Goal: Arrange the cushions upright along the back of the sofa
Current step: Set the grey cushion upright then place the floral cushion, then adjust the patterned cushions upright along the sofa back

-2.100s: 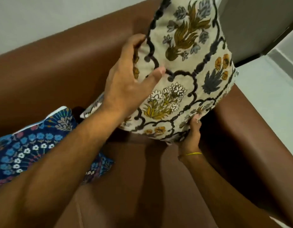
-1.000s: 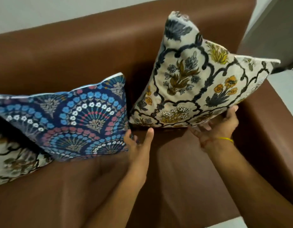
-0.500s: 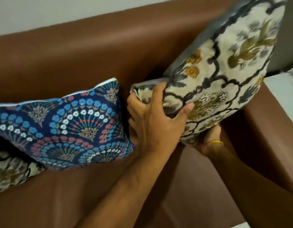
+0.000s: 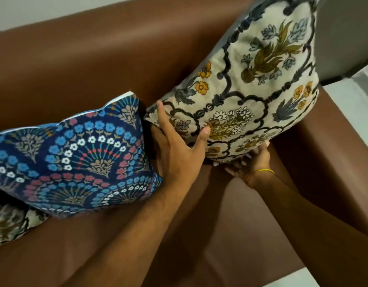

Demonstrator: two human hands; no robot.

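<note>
cream floral cushion tilted across the upper right of the frame, lower edge lifted clear of the brown leather sofa seat, upper part against the backrest near the armrest at right. best lowered so the bottom edge lands flat on the seat, then pushed back and squared upright, just beside the blue patterned cushion at centre left without knocking it over. left hand spread wide at the lower left corner, thumb pressed on the front face, fingers reaching along the side edge: grasping, not clenched. right hand cupped beneath the bottom edge, fingers half curled, supporting the weight. 1 more pale cushion partly visible at lower left, under the blue one.
</note>
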